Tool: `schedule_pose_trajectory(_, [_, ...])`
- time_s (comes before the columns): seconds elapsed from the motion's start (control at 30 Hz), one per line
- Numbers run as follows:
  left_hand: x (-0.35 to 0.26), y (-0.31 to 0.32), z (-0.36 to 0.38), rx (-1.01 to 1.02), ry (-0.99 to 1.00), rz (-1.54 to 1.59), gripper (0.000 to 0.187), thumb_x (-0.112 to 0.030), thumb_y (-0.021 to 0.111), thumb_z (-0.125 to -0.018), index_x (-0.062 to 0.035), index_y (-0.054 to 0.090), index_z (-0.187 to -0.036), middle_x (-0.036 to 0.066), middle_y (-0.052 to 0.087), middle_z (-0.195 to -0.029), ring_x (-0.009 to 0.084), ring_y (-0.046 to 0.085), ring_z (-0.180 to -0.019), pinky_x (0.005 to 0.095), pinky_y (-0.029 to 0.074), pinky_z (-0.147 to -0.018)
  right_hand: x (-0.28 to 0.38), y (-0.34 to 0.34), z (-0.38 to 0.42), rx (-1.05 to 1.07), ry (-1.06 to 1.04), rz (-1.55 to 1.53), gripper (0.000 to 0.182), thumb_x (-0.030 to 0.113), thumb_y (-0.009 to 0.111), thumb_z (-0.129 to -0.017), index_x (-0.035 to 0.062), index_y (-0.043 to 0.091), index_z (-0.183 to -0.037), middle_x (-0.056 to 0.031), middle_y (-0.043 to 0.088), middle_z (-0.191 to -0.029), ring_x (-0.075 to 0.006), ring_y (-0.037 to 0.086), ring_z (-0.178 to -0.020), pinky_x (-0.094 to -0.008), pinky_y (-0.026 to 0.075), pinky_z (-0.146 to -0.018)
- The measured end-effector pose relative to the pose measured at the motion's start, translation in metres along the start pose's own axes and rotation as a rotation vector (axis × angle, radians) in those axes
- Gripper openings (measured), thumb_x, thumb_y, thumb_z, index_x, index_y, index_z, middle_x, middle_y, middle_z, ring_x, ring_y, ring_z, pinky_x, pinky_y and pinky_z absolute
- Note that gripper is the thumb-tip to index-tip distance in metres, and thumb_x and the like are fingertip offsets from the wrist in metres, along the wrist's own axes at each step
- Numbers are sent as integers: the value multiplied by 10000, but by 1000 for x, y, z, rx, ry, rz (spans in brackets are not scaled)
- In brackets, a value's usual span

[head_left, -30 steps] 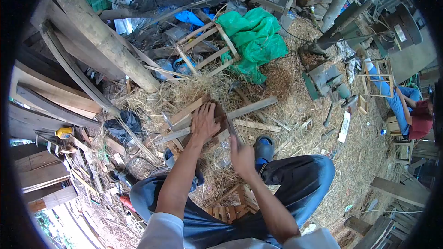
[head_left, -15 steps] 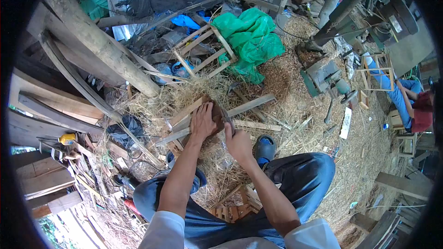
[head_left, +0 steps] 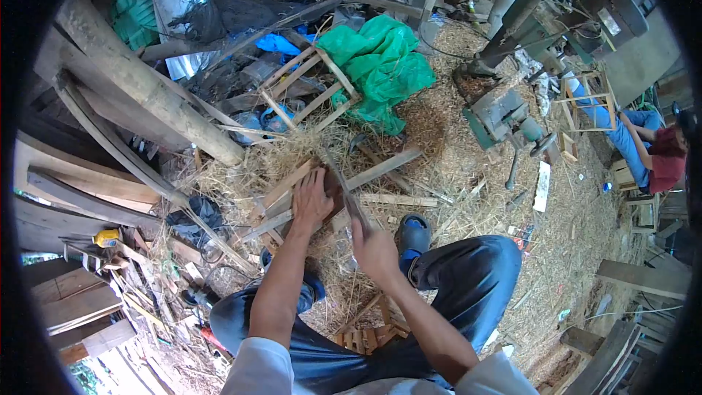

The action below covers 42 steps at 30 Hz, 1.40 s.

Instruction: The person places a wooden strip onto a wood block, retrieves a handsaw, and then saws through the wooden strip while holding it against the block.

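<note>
My left hand (head_left: 312, 201) lies with its fingers spread on a dark brown wooden piece (head_left: 333, 192), pressing it against wooden bars low over the straw-strewn ground. My right hand (head_left: 374, 252) is wrapped round the handle of a long-bladed tool (head_left: 346, 194), whose blade points up and to the left past the brown piece. The exact kind of blade cannot be made out. A pale wooden bar (head_left: 384, 169) extends to the right from beneath the work.
Beyond the work lie a slatted wooden frame (head_left: 340, 77) and green plastic sheeting (head_left: 387, 66). A metal machine (head_left: 504, 117) stands to the right. Another person (head_left: 662, 153) sits at the far right. A long pole (head_left: 146, 80) slants across the left.
The tool in my right hand has swung up and away, so more of its blade shows. My right hand has moved slightly down. The whole view has shifted a little.
</note>
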<state>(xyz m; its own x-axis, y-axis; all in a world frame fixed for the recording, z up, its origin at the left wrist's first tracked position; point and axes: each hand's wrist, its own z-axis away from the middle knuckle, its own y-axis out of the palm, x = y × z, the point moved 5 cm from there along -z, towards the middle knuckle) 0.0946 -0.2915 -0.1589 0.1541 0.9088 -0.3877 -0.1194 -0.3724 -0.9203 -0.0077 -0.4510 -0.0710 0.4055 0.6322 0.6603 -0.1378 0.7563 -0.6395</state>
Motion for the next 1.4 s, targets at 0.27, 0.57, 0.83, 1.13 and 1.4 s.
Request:
schedule_pose_trajectory(0.27, [-2,5,7,33,0,-64,607,-236,661,-724,15,464,-1241,202,550,-1249,335,476,-1229,431,329,-1063,-2,5,-10,-27,5,-18,560,439,491,-951,-80,670,-845,-336,563,-625,-494,613,-669,-524,507,-614])
schedule_pose_trajectory(0.57, [-1,2,2,-66,-10,-9,553,-203,661,-711,2,487,-1194,204,559,-1216,353,500,-1183,439,368,-1019,-32,-23,68,64,29,-149,436,412,481,-956,37,685,-1044,-262,644,-750,-469,632,-732,-502,519,-638])
schedule_pose_trajectory(0.83, [5,-1,-1,17,-26,-19,663,-243,646,-730,21,450,-1306,221,539,-1277,350,486,-1218,443,338,-1050,-11,11,-7,-108,-234,-70,513,361,501,-973,-78,648,-752,-286,574,-619,-441,627,-630,-471,486,-575])
schedule_pose_trajectory(1.13, [2,-15,-4,64,-195,46,495,-240,622,-780,30,510,-1179,223,590,-1187,353,525,-1165,450,387,-1015,-50,-12,40,-160,-78,-9,599,447,530,-941,-104,648,-736,-288,545,-556,-435,620,-559,-469,472,-537])
schedule_pose_trajectory(1.4, [3,6,14,2,52,-88,551,-316,565,-852,4,488,-1293,201,522,-1320,317,431,-1289,442,266,-1123,-19,-87,55,175,3,-47,494,411,619,-904,-75,635,-820,-265,586,-633,-451,621,-671,-443,471,-599])
